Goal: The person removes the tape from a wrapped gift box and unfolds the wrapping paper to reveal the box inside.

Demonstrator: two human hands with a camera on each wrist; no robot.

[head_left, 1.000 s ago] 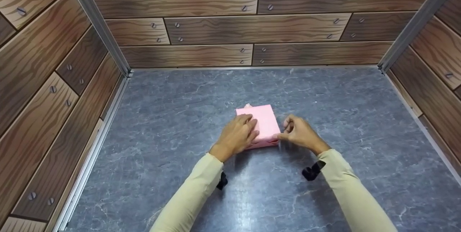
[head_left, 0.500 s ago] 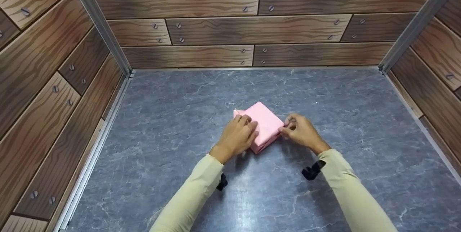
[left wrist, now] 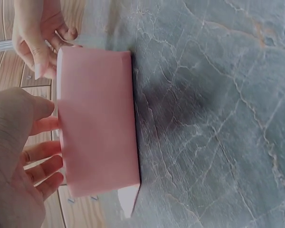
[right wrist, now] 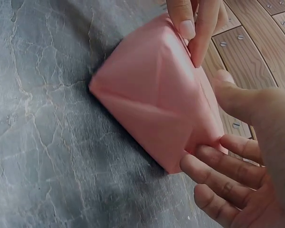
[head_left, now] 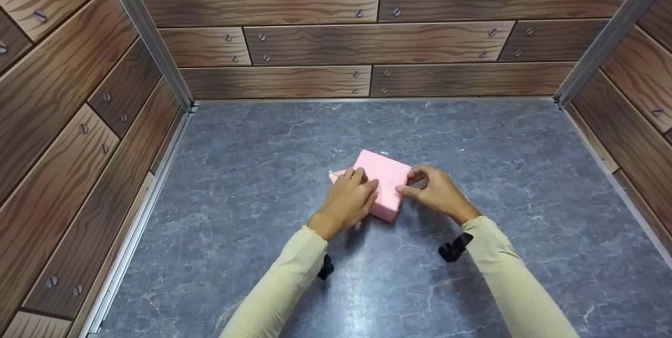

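A box wrapped in pink paper (head_left: 386,175) lies on the grey floor between both hands, set at an angle. My left hand (head_left: 346,196) rests its fingertips on the top face near the left side; in the left wrist view its fingers (left wrist: 43,153) are spread and slightly bent there. At the right corner, my right hand (head_left: 438,193) has its thumb over the top and its fingers against the end. The right wrist view shows those fingers (right wrist: 213,156) at the folded paper end (right wrist: 147,114). A pointed paper flap (left wrist: 128,199) sticks out at the opposite end.
The grey marbled surface (head_left: 252,170) spreads all round the box. Wood-patterned panels (head_left: 294,44) wall it in at the back, left and right, with metal strips (head_left: 144,33) at the corners. A small pale speck (head_left: 384,152) lies just behind the box.
The box has turned counterclockwise under my hands, its paper flap swinging out to the left. My right fingers have come from beside the box onto its corner. My left hand has barely moved.
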